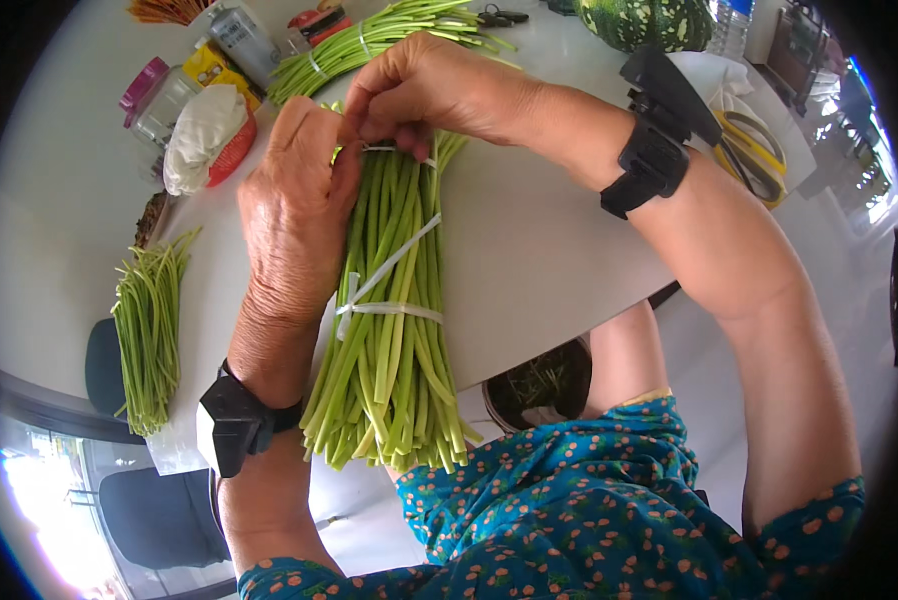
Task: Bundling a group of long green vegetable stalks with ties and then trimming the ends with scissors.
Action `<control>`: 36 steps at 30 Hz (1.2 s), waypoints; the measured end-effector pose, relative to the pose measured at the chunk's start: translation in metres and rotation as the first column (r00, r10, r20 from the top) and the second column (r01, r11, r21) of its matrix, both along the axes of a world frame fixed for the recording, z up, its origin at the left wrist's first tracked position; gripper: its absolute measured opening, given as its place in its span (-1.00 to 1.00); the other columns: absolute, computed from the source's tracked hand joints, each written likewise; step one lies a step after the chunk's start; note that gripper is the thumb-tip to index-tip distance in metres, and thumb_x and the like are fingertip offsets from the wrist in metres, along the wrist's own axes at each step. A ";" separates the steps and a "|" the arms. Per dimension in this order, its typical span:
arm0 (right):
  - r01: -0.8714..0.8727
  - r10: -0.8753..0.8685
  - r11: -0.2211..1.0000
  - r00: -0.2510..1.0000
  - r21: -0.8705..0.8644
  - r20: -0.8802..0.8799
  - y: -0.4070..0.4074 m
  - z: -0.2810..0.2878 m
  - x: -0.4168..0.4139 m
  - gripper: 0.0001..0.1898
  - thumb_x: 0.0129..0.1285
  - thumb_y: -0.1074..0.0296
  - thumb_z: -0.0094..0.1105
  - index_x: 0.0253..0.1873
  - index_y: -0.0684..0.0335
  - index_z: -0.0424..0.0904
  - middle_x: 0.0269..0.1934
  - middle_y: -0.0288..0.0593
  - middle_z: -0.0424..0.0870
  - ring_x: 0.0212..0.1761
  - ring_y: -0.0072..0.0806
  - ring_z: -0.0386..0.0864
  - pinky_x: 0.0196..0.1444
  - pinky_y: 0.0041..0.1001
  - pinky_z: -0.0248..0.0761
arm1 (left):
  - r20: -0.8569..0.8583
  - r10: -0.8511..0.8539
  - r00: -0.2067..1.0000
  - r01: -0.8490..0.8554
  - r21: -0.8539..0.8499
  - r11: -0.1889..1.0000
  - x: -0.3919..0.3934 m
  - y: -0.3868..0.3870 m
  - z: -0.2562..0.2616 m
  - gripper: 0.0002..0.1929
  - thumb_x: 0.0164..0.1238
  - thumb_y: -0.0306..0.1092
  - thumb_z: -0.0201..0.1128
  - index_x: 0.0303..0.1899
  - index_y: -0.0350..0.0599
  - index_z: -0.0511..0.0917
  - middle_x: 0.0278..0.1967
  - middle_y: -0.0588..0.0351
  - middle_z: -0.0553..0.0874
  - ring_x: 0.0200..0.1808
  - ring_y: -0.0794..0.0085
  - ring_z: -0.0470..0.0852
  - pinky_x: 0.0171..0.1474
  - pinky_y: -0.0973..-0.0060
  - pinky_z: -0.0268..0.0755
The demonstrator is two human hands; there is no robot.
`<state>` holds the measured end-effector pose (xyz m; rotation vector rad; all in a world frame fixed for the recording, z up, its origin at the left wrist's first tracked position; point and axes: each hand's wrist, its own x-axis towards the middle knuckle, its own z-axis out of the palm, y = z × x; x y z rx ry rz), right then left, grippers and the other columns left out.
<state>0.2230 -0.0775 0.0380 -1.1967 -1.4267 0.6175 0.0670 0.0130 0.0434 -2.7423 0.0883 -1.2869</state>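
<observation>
A thick bundle of green vegetable stems lies on the white table before me, cut ends towards me and past the table's edge. One white plastic tie circles it near the middle, with a strip running slantwise up from it. Another white tie crosses near the far end. My left hand is at the bundle's upper left, fingers pinched together. My right hand reaches over from the right, its fingertips meeting the left ones at the far tie. The fingers hide what is pinched, seemingly the tie's ends.
Another tied bundle lies beyond; loose thinner stems lie left. A lidded jar, a red basket with white cloth and a can stand back left. Yellow-handled scissors and a pumpkin are right. Below the edge is a bin.
</observation>
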 end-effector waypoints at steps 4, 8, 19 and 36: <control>-0.019 0.020 0.998 1.000 -0.067 0.013 -0.003 0.003 0.003 -0.83 0.14 0.34 0.17 -0.22 0.27 0.65 -0.49 -0.33 0.60 -0.59 -0.69 0.47 -0.48 -0.68 0.43 | -0.016 -0.034 0.999 0.033 -0.054 0.998 0.002 0.000 -0.001 -0.84 0.12 -0.56 0.20 -0.34 -0.12 0.37 -0.38 0.06 0.43 -0.42 0.14 0.54 -0.44 0.33 0.39; -0.061 0.063 0.997 0.998 -0.051 0.028 0.001 -0.001 0.005 -0.82 0.15 0.31 0.18 -0.22 0.27 0.62 -0.48 -0.34 0.59 -0.56 -0.68 0.48 -0.45 -0.67 0.43 | -0.024 -0.021 0.999 0.020 -0.072 0.997 0.001 0.000 -0.002 -0.83 0.11 -0.56 0.21 -0.34 -0.14 0.36 -0.37 0.05 0.44 -0.38 0.11 0.55 -0.41 0.32 0.40; 0.128 -0.107 0.991 0.931 -0.037 0.348 -0.006 0.011 -0.009 -0.82 0.15 0.32 0.16 -0.26 0.33 0.57 -0.53 -0.23 0.56 -0.57 -0.60 0.52 -0.49 -0.58 0.44 | -0.047 -0.023 0.999 0.014 -0.188 0.982 0.001 0.003 -0.004 -0.88 0.16 -0.51 0.18 -0.30 -0.20 0.41 -0.35 -0.03 0.51 -0.32 0.08 0.56 -0.28 0.32 0.42; 0.191 -0.328 0.939 0.745 0.286 0.580 -0.003 0.007 -0.011 -0.69 0.11 0.16 0.21 -0.44 0.35 0.53 -0.54 0.07 0.54 -0.39 0.00 0.55 -0.31 -0.20 0.39 | -0.174 0.052 0.983 -0.111 -0.346 0.932 0.001 0.003 0.003 -0.87 0.17 -0.45 0.17 -0.30 -0.28 0.43 -0.37 -0.11 0.57 -0.28 0.09 0.58 -0.20 0.29 0.42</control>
